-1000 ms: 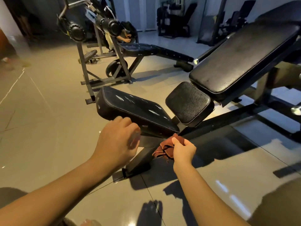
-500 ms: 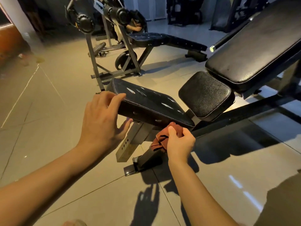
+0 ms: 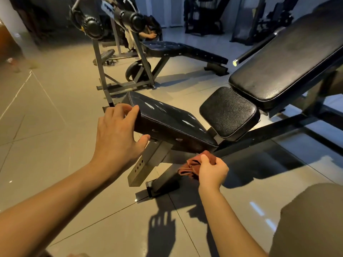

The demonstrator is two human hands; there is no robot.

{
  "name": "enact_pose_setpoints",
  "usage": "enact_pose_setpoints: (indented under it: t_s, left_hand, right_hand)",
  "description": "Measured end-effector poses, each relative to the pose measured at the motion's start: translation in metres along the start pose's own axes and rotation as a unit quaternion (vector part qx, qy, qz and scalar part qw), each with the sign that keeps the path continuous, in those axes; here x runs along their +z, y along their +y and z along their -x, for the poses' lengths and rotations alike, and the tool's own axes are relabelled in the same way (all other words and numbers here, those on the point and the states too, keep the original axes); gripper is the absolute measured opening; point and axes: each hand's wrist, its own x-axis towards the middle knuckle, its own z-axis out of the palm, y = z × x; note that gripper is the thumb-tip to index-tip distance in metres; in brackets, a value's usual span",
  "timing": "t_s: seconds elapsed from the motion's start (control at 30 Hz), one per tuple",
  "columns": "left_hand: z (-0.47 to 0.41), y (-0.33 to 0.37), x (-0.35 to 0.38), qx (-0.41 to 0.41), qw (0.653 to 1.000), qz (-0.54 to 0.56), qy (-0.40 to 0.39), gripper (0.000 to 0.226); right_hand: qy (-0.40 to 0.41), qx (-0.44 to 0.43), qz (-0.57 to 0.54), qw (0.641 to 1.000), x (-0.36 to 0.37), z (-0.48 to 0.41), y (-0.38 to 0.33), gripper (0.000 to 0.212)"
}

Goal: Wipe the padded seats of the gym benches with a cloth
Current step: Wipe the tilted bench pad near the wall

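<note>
The left grip is now clamped on the free end of the near pad, with the fingers hooked over its top edge and the thumb pressed up under its lower side. A second ago it was a loose fist short of the pad, and half a second ago the fingers were only just reaching that end. The right grip has not changed: it stays bunched round the rust-red cloth, just below the pad's near edge toward its right corner. I cannot tell whether the cloth brushes the underside there. My reading is that the left hand is steadying the pad so the cloth can come up onto it, and wiping of this pad has not started. The pad is black stitched upholstery, tilted, with pale streaks on top that could be scuffs or glare. It sits on a steel post drilled with adjustment holes. Just beside its right end is the small square seat of the bench, and beyond that the long backrest rises to the upper right. Everything stands on a glossy tiled floor that carries the arms' shadows. Farther back are a flat bench and a rack with black weight plates, and dark machines line the far wall.
</note>
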Motion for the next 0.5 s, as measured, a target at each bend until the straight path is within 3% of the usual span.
enact_pose_setpoints:
  t_s: [0.07,0.23,0.43,0.5]
  left_hand:
    - [-0.001,0.003,-0.001,-0.011,1.000,0.014,0.003,0.079]
    - [0.001,0.000,0.004,-0.012,0.999,0.032,0.010,0.079]
    - [0.005,-0.002,0.008,-0.013,0.998,0.058,0.020,0.077]
    - [0.003,-0.003,0.009,-0.017,0.997,0.065,0.027,0.076]
  right_hand:
    - [0.040,0.020,-0.011,0.999,-0.009,-0.011,0.006,0.012]
    - [-0.093,-0.102,0.017,0.990,0.021,0.028,-0.013,0.015]
    - [0.028,0.005,-0.018,0.999,-0.006,-0.014,0.005,0.017]
    - [0.010,-0.004,-0.033,0.999,-0.001,-0.008,-0.003,0.020]
